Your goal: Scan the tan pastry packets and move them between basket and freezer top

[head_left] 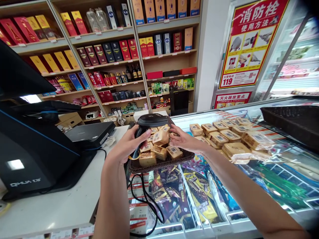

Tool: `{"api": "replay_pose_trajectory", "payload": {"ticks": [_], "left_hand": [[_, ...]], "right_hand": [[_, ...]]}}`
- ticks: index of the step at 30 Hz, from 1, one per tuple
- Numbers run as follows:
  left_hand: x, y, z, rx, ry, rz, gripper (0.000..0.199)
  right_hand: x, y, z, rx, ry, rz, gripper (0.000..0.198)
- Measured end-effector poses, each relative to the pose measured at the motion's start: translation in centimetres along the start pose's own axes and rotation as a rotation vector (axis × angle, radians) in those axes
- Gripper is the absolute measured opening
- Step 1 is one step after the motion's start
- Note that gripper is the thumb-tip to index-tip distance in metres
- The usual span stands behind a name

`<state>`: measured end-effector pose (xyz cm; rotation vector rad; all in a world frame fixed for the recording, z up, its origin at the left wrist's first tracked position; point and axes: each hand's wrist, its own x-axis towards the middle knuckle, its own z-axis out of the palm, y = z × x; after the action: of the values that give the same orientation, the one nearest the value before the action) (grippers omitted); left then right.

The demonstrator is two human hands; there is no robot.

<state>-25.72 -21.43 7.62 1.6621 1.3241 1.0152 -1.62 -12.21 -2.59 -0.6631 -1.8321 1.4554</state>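
My left hand (127, 142) is closed around the handle of a black barcode scanner (153, 120), its head above the back of a dark brown woven basket (161, 165). Small clear-wrapped snack packs with barcode labels, tan and layered, fill this basket. My right hand (183, 139) reaches over the basket's right side. Its curled fingers are at the right edge of the topmost snack pack (160, 136), which sits tilted above the others; they appear to grip it, though the contact is partly hidden. A black cable (147, 199) loops down below the basket.
Beneath lies a glass-topped freezer (194, 196) of wrapped ices. More snack packs (231, 132) lie on its glass to the right, near a black basket (291, 122). On the left, a counter (62, 205) holds a checkout machine (32, 156). Stocked shelves (107, 63) stand behind.
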Motion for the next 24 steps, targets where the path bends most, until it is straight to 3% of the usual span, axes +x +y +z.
{"api": "replay_pose_trajectory", "payload": {"ticks": [9,14,17,19,21,24], "left_hand": [[0.1,0.3,0.7,0.009,-0.051,0.02,0.041],[0.3,0.2,0.8,0.02,-0.071,-0.005,0.041],[0.5,-0.1,0.6,0.041,-0.049,-0.036,0.044],[0.6,-0.3,0.5,0.054,-0.044,-0.037,0.045],[0.7,-0.4,0.3,0.058,-0.049,-0.025,0.045],[0.6,-0.2,0.3,0.055,-0.052,-0.016,0.045]], "right_hand": [[-1.6,-2.2,-1.4,-0.288,0.048,-0.021,0.056],[-2.5,-3.4,-2.4,-0.544,0.172,-0.011,0.043],[-3.2,-3.6,-3.7,-0.817,0.266,0.016,0.037],[-4.0,-3.6,-5.4,-1.011,0.344,0.106,0.036],[-5.2,-3.4,-7.9,-1.154,0.458,0.312,0.04],[-7.8,-2.8,-12.8,-1.266,0.806,0.693,0.05]]}}
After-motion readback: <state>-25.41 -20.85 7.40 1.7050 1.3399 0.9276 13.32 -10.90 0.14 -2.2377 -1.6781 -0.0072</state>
